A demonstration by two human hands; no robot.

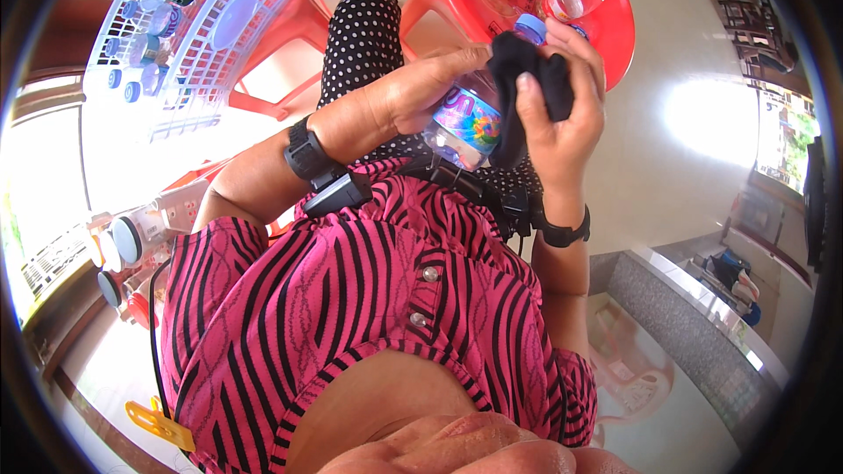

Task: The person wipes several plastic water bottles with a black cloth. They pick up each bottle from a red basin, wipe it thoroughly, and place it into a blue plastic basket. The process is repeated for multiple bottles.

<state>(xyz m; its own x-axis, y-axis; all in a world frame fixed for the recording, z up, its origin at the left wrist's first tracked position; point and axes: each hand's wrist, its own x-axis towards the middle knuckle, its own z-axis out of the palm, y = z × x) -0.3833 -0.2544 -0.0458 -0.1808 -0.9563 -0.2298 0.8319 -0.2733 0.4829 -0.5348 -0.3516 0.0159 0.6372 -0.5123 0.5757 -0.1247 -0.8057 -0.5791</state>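
In front of my lap, a clear plastic bottle point(464, 122) with a colourful label lies tilted, its base towards me. A blue cap point(531, 27) shows beyond the cloth, apparently at the bottle's far end. My left hand point(421, 89) grips the bottle's side near the label. My right hand point(566, 125) pinches a bunched black cloth point(510, 72), possibly a sock, between thumb and fingers. The cloth lies against the bottle's upper part and hides its neck. A red plastic basin point(616, 46) with several plastic bottles stands just beyond my right hand.
To the left, a light-blue lattice plastic basket point(217, 46) holds several capped bottles. A red plastic stool point(283, 46) stands beside it. Several lidded jars point(128, 237) sit near my left elbow. A grey stone ledge point(685, 316) runs at the lower right.
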